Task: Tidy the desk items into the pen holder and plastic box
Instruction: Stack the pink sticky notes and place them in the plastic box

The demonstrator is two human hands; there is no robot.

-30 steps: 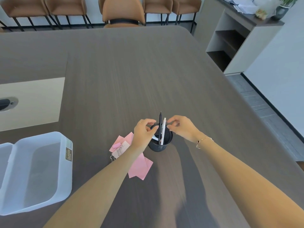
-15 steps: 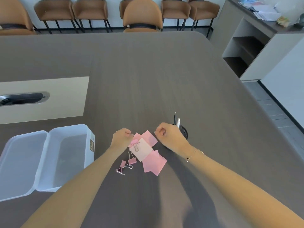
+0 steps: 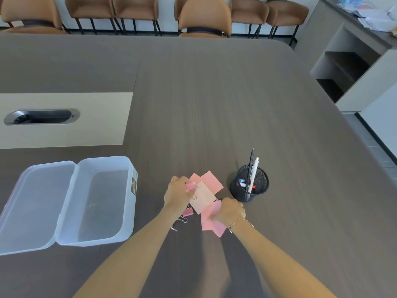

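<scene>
A black mesh pen holder [image 3: 249, 186] stands on the table with several pens [image 3: 253, 171] upright in it. Left of it lies a loose pile of pink sticky notes [image 3: 211, 181] and pink binder clips [image 3: 187, 212]. My left hand [image 3: 177, 194] pinches one pink binder clip [image 3: 190, 186] at the pile's left edge. My right hand [image 3: 228, 211] grips a pink note [image 3: 209, 219] at the pile's near right side. The clear plastic box [image 3: 129, 214] sits open at the left, its lid [image 3: 34, 203] folded out flat.
The dark wood table [image 3: 214, 104] has a beige inset panel with a cable slot [image 3: 40, 117] at far left. Brown chairs [image 3: 204, 18] line the far edge. A shelf unit [image 3: 352, 67] stands beyond the table's right edge.
Both hands left the pen holder and dropped onto the pile of notes and clips. My left hand took up a binder clip; my right hand closed on a pink note.
</scene>
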